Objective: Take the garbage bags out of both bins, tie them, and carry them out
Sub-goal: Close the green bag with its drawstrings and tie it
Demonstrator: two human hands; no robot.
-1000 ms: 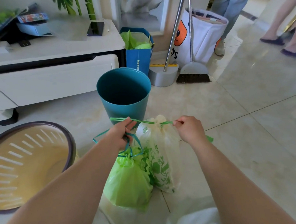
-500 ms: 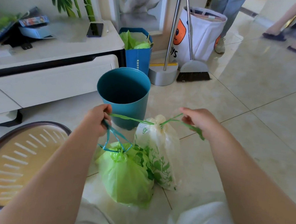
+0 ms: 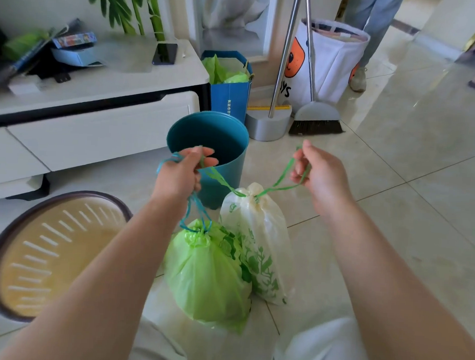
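Two garbage bags stand on the floor between my arms. The green bag [image 3: 208, 274] is cinched with a blue drawstring that hangs from my left hand [image 3: 180, 174]. Beside it, the white bag with green leaf print [image 3: 258, 236] is gathered at its neck by a green drawstring. My left hand also pinches one end of that green string, and my right hand [image 3: 317, 174] holds the other end. The string runs in a V down to the neck. Behind the bags stands a teal bin [image 3: 218, 151] with no bag in it. A beige slotted bin [image 3: 53, 252] with a dark rim lies at lower left.
A white low cabinet [image 3: 96, 117] fills the left. Behind the teal bin stand a blue paper bag [image 3: 230, 94] with green plastic inside, a dustpan and broom [image 3: 313, 120] and a white fabric basket [image 3: 333, 61]. Another person's legs [image 3: 373, 35] show at the far top.
Both hands have lifted and spread apart, drawing the green string ends up and outward. The white bag's neck is pulled tighter.
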